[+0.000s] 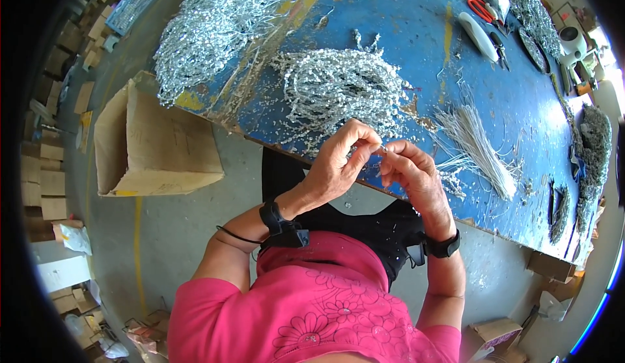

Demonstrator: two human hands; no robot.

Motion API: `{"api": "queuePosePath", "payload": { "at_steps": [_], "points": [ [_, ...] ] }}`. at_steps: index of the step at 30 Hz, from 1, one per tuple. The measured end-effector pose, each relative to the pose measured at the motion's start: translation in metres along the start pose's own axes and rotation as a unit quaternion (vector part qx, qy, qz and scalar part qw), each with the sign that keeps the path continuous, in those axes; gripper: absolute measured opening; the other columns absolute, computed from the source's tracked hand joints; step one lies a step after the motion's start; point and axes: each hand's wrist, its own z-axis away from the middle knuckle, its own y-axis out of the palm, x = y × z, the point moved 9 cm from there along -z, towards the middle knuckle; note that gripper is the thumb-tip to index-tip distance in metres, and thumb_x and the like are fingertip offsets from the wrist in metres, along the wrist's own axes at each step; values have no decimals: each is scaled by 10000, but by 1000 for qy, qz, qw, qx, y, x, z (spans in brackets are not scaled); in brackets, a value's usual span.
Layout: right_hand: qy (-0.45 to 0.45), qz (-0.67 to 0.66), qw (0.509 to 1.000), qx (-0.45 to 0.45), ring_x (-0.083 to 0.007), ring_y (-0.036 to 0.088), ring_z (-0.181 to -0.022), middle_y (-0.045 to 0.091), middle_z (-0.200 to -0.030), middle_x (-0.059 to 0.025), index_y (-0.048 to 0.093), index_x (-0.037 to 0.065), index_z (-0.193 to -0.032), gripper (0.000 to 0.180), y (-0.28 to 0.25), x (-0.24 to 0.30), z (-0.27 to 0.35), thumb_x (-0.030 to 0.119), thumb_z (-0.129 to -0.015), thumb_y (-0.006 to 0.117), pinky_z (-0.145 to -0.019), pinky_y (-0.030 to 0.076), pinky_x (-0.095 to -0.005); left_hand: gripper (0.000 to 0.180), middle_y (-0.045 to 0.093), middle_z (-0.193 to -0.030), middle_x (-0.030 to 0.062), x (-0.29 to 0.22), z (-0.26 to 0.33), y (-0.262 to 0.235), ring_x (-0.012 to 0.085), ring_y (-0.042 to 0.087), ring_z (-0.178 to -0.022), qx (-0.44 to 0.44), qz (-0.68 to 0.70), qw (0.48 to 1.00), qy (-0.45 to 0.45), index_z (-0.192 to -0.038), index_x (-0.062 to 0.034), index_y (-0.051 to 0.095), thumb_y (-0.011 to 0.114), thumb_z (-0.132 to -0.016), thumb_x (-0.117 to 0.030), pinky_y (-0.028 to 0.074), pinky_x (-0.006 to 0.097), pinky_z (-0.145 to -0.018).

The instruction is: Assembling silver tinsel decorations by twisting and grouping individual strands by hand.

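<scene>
My left hand (340, 162) and my right hand (414, 171) meet over the near edge of the blue table (407, 31). Thumb and forefinger of each are pinched together, and the fingertips nearly touch. Between them shows a tiny silvery bit, too small to name. Just beyond the hands lies a heap of silver, beaded-looking strands (345, 89). A bundle of thin, straight, pale wires (480, 151) rests to the right of my right hand, with loose silver bits by its near end. Farther left, a bigger pile of similar silver strands (211, 31) spreads over the table's corner.
An open cardboard box (170, 145) stands left of the table. Red-handled scissors (480, 9), dark-handled pliers (500, 52) and a white elongated object (477, 35) lie at the far right. Dark grey strands (591, 161) line the right edge. Stacked cartons (53, 184) fill the far left.
</scene>
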Motion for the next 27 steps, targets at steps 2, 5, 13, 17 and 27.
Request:
{"api": "queuePosePath", "payload": {
  "at_steps": [2, 5, 13, 17, 27],
  "points": [
    [-8, 5, 1000, -13, -91, 577, -646, 615, -776, -24, 615, 36, -987, 179, 0, 1, 0, 195, -938, 548, -640, 478, -231, 34, 542, -869, 57, 0, 0, 0, 127, 561, -781, -1, 4, 1000, 6, -917, -21, 533, 535, -905, 11, 461, 252, -715],
    [-21, 42, 998, -34, -69, 534, -613, 586, -713, 6, 628, 34, -970, 185, -4, 5, 1, 198, -935, 552, -595, 439, -216, 36, 542, -874, 59, -2, 0, 1, 128, 562, -783, 1, 5, 1000, 12, -920, -20, 534, 536, -904, 13, 462, 253, -718],
    [-13, 110, 991, -77, -12, 431, -561, 519, -629, 62, 645, 43, -920, 134, -5, 8, 1, 173, -902, 617, -508, 327, -179, 140, 526, -860, 83, -10, 2, 3, 188, 566, -778, 5, -46, 997, 54, -946, -20, 516, 546, -856, 83, 465, 285, -687],
    [-56, 181, 979, -72, -14, 452, -584, 533, -641, 56, 642, 29, -920, 143, -2, 14, 2, 168, -902, 619, -526, 352, -187, 117, 537, -906, 99, -12, 1, -1, 209, 561, -818, -1, -77, 993, 84, -945, -23, 514, 522, -875, 70, 458, 294, -744],
    [-65, 246, 966, -41, -49, 521, -645, 572, -700, -4, 654, -4, -1004, 182, 9, 24, 13, 125, -927, 551, -595, 443, -207, 121, 531, -856, 102, -11, 1, -13, 244, 560, -763, -39, -141, 981, 129, -906, -32, 489, 535, -850, 65, 459, 311, -688]
  ]
}}
